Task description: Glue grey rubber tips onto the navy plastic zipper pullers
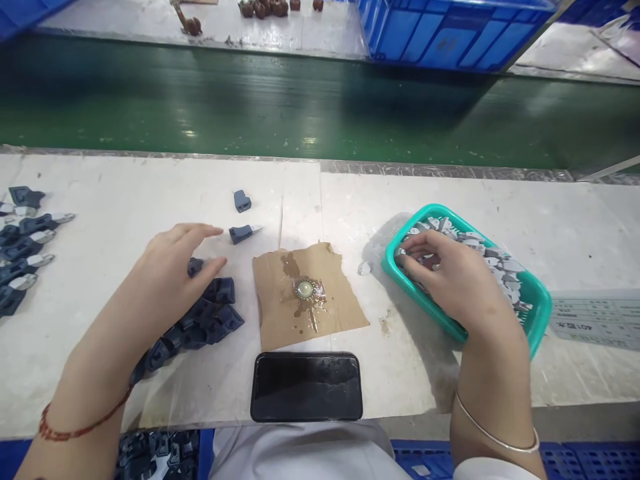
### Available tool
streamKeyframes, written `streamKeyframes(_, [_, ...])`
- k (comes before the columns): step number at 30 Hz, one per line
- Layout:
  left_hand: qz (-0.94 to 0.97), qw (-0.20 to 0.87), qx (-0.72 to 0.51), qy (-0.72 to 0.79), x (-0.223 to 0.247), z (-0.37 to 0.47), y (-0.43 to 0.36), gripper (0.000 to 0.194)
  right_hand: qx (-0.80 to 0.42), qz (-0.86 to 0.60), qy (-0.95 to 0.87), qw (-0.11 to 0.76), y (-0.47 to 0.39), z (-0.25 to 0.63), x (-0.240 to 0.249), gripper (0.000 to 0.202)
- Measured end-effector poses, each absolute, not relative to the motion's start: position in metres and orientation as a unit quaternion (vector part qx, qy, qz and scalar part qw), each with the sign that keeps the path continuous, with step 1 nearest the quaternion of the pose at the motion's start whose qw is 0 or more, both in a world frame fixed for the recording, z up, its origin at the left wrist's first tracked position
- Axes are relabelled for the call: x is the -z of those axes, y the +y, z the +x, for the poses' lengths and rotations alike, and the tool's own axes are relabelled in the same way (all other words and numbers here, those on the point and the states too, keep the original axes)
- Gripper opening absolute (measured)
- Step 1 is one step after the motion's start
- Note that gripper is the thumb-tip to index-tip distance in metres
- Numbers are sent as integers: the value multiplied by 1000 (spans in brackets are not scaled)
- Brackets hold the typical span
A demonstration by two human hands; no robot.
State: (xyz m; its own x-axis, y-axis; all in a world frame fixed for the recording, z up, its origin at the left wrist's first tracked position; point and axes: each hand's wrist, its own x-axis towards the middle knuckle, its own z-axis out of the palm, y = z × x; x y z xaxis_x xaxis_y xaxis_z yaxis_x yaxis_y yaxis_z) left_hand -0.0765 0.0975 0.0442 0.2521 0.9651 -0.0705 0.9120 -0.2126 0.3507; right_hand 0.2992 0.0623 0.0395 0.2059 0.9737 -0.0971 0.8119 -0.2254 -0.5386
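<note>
My left hand point(173, 267) hovers over a pile of dark blue plastic parts point(200, 323), thumb and fingers apart and holding nothing. Just past its fingertips lies a dark blue part with a pale tip point(242, 233); a single dark blue part point(243, 201) sits farther back. My right hand point(453, 273) reaches into a turquoise basket point(541, 313) of small grey-white plastic pieces point(503, 263). Its thumb and index finger pinch at the basket's left end, apparently on one small piece, mostly hidden. Between my hands, a brown cardboard piece point(270, 320) carries a small round cap point(305, 288) amid wet, glossy spots.
A black phone point(307, 387) lies at the table's front edge. Joined blue-and-white parts point(20, 250) are grouped at far left. One loose pale piece point(365, 268) lies beside the basket. Behind the table runs a green belt point(280, 107), with a blue crate point(450, 33) beyond.
</note>
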Motion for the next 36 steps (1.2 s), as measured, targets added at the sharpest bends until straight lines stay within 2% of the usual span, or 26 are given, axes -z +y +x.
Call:
streamKeyframes(5, [805, 206, -39, 555, -40, -95, 67, 49, -228, -722, -572, 315, 55, 294, -44, 33])
streamKeyframes(10, [835, 167, -26, 523, -36, -91, 60, 44, -269, -658, -543, 448, 50, 285, -47, 6])
streamKeyframes(12, [841, 158, -18, 517, -36, -88, 61, 42, -307, -620, -544, 475, 51, 276, -48, 3])
streamKeyframes(18, [837, 179, -29, 516, -33, -82, 65, 29, -456, -537, -590, 394, 55, 233, -39, 16])
streamKeyframes(23, [788, 221, -106, 565, -37, -78, 60, 28, -497, -544, -565, 370, 57, 209, -16, 28])
streamKeyframes(26, [689, 324, -205, 615, -43, -72, 53, 31, -484, -546, -582, 359, 57, 204, -5, 28])
streamKeyframes(30, [483, 568, -347, 569, -48, -59, 44, 27, -397, -533, -675, 322, 54, 204, -1, 25])
streamKeyframes(33, [349, 708, -341, 510, -47, -46, 37, 29, -313, -491, -761, 286, 53, 203, -2, 24])
streamKeyframes(36, [247, 765, -321, 501, -46, -32, 29, 31, -250, -452, -817, 258, 52, 201, -1, 25])
